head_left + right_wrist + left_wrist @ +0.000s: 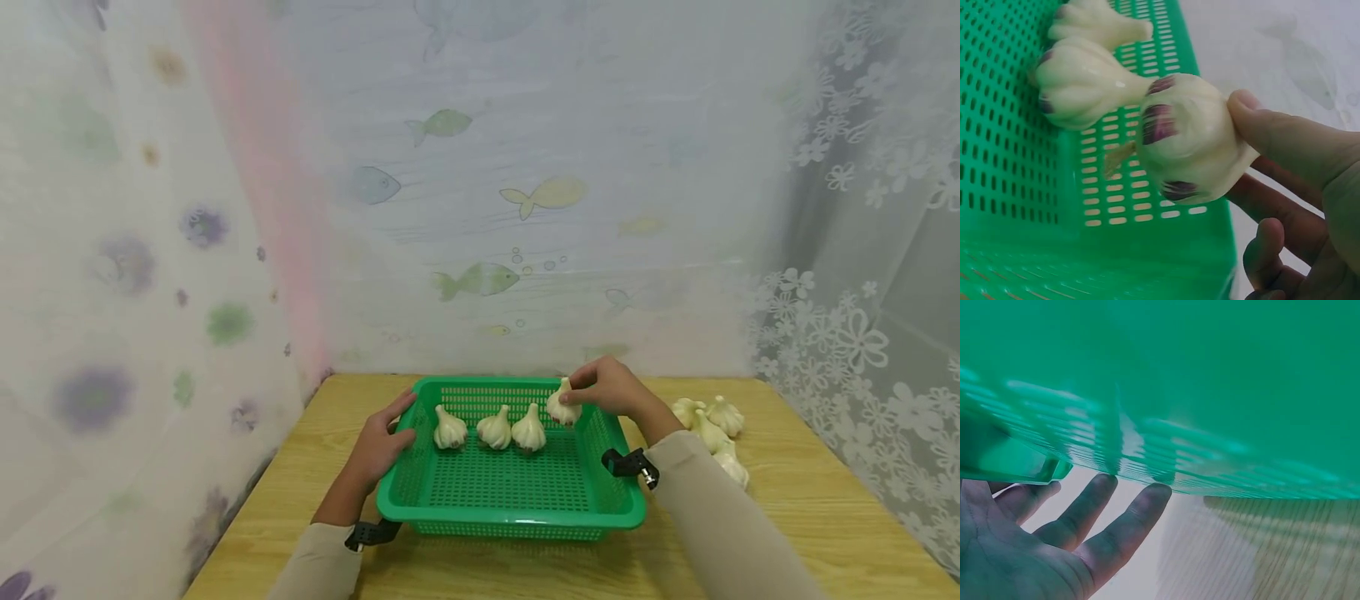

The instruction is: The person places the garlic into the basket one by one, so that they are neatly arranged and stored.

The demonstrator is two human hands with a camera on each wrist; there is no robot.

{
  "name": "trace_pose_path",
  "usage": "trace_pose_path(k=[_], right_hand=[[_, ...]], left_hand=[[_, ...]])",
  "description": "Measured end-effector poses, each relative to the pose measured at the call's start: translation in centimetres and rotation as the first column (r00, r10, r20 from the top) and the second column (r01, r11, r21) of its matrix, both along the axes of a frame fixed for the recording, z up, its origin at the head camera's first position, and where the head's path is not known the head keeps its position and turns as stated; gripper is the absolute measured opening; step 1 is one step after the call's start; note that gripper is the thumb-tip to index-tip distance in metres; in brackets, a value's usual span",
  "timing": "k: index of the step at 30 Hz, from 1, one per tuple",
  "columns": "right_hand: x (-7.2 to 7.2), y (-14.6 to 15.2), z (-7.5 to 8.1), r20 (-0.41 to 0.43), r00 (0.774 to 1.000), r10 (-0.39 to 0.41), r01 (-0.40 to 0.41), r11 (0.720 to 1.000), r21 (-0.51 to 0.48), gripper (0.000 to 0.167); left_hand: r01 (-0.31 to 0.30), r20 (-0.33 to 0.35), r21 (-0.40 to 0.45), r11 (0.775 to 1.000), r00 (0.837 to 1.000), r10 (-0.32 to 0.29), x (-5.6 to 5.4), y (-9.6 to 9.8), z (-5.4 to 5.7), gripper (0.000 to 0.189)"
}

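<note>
In the head view, three white garlic bulbs [493, 428] sit in a row toward the back of a green plastic basket [517, 518]. My right hand [609, 387] pinches another garlic bulb [562, 404] over the basket's back right corner. Purple patches mark the base of this bulb in the right wrist view, and the thumb [1291, 140] presses on its side. My left hand [377, 446] holds the basket's left rim, the thumb over the edge. Its other fingers [1129, 522] stretch along the outer slotted wall in the left wrist view.
More garlic bulbs [708, 429] lie in a group on the wooden table [810, 517], right of the basket and beyond the right forearm. A curtain [525, 325] with fish prints hangs behind the table, and flower-patterned curtains [855, 342] hang at the sides.
</note>
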State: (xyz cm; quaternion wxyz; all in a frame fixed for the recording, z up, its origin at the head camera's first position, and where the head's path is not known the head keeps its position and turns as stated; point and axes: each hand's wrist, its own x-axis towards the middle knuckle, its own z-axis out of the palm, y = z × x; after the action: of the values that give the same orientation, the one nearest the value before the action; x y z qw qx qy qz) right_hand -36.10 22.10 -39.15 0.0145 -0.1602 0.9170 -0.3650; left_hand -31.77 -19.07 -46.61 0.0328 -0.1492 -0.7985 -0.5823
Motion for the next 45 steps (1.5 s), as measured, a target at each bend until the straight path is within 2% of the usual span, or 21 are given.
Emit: trace_pose_path(k=[7,15,20,29,36,45], right_hand=[[-0.2,-0.3,-0.5,0.012,1.0,0.002,-0.002,0.999,0.033,0.031],[-0.5,-0.9,-1.2,-0.001,0.999,-0.039,0.039,0.997,0.062,0.034],[-0.6,-1.2,-1.7,-0.009,0.999,-0.052,0.053,0.994,0.095,0.029],[0.6,-1.8,-1.3,-0.021,0.997,-0.076,0.078,0.984,0.158,0.028],[0.8,-1.9,-1.5,-0.014,0.997,-0.08,0.082,0.981,0.174,0.031],[0.5,-1.8,-1.6,-0.026,0.997,-0.072,0.075,0.984,0.161,0.013]], left_hand=[[0.014,0.002,0.009,1.0,1.0,-0.014,0.1,-0.1,0.0,0.07],[0.002,0.001,-0.016,1.0,1.0,-0.002,0.1,0.2,0.2,0.07],[0.002,0.002,-0.023,1.0,1.0,-0.002,0.2,0.4,0.3,0.07],[0.008,0.011,-0.015,1.0,1.0,-0.008,0.2,0.2,0.4,0.069],[0.008,0.015,-0.034,0.999,1.0,-0.007,0.2,0.2,0.2,0.068],[0.004,0.006,-0.044,0.999,1.0,-0.004,-0.1,0.1,0.1,0.07]])
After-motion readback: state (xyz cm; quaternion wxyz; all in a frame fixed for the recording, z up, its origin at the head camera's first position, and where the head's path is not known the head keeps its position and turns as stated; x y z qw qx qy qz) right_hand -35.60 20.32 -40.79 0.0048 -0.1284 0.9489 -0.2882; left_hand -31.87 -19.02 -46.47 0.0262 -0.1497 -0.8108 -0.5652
